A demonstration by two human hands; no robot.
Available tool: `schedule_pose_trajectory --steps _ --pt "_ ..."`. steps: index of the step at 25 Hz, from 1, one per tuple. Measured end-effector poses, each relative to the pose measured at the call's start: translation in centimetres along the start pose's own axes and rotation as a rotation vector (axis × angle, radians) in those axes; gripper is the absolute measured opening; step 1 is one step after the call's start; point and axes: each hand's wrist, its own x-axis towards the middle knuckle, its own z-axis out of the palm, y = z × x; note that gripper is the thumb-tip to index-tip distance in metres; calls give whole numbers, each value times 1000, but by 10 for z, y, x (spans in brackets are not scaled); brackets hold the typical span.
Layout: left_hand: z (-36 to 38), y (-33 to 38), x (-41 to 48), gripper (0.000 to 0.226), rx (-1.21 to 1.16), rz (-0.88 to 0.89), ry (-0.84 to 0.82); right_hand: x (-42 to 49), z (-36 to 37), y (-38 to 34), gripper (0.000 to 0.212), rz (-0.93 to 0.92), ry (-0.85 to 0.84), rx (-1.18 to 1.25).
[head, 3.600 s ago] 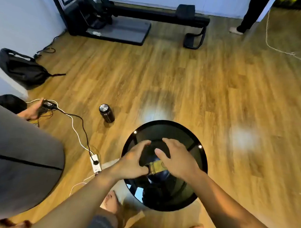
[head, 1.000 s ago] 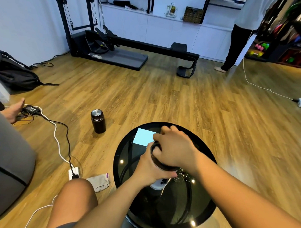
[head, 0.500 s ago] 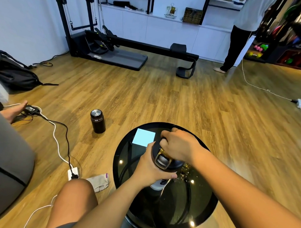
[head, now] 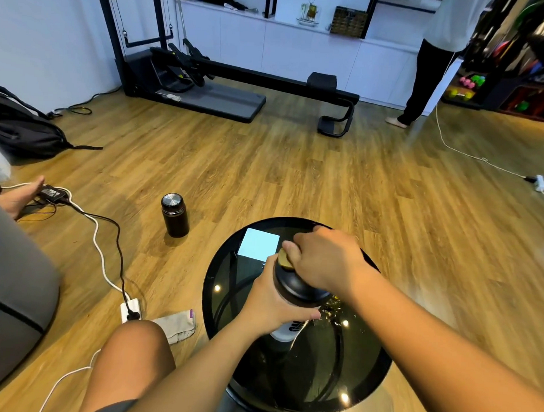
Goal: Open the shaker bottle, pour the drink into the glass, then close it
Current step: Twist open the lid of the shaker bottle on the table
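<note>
Shaker (head: 295, 294) stands tilted above the glass counter (head: 366, 391), left hand (head: 271, 307) wrapped around its body, right hand (head: 327, 263) clamping the lid. Smooth plastic, likely slippery; best gripped mid-body.

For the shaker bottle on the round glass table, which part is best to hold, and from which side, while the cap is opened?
Hold the shaker bottle around its body just below the black lid, coming from the left, as the left hand does. The round body suits a wrapping grip, and it leaves the top free for the right hand on the yellowish cap.
</note>
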Motion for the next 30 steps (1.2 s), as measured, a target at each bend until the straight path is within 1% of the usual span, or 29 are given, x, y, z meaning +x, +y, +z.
schedule_pose_trajectory --steps 1,3,5,6,7,8,10,11,12,15,16,17,18,19,20,21,22,23,24,26,27,28,29,30 --pt "1 -2 0 99 2 2 3 -5 2 -6 44 -78 20 32" --pt "1 -5 -3 100 1 -4 -4 -15 2 -14 31 -273 64 172" --pt "2 -4 -2 102 -4 2 -26 -18 -7 -12 25 -389 23 382" --pt "2 -4 0 104 -2 9 -31 -15 -10 -9 26 -375 5 486" --pt "2 -4 1 107 2 10 -28 -10 -12 -5 29 -313 21 506" --pt "1 -3 1 109 3 9 -17 -5 -11 0 34 -228 53 407" --pt "0 -3 2 109 -4 3 -7 0 -5 6 45 -55 53 85" --pt "0 -3 2 108 -3 1 -12 0 0 4 46 -50 42 58" --pt "1 -3 2 106 3 -2 -21 -2 4 -2 45 -108 35 119" --pt "3 -2 -3 82 62 35 -51 -17 8 -25 36 -409 -38 492" --pt "2 -1 -3 83 74 67 -43 -20 7 -26 34 -451 -35 597" --pt "2 -1 -3 88 64 82 -25 -17 4 -24 35 -432 18 680" --pt "1 -1 -2 93 37 69 -14 -13 1 -18 37 -373 92 691" --pt "1 -1 -2 99 11 43 -10 -7 -2 -10 39 -289 149 600" --pt "-1 0 -2 102 -13 22 -8 -2 -3 -1 41 -185 154 423" --pt "-1 1 -2 103 -26 18 -7 0 -2 5 43 -91 114 246" --pt "-1 2 -1 103 -33 22 -12 0 2 6 42 -57 61 156" --pt "-1 2 -2 104 -28 25 -20 -2 7 3 39 -99 29 157" --pt "-1 3 -3 101 -16 26 -35 -7 11 -5 35 -204 32 221" --pt "1 5 -6 89 14 32 -77 -21 14 -22 26 -433 26 390" --pt "2 5 -7 86 22 41 -84 -24 12 -25 25 -476 6 502" --pt "1 5 -6 89 21 49 -72 -23 8 -24 27 -456 21 616" --pt "1 4 -5 96 17 47 -51 -18 5 -20 30 -391 84 670" --pt "0 3 -3 101 13 39 -32 -12 2 -13 34 -305 157 602"
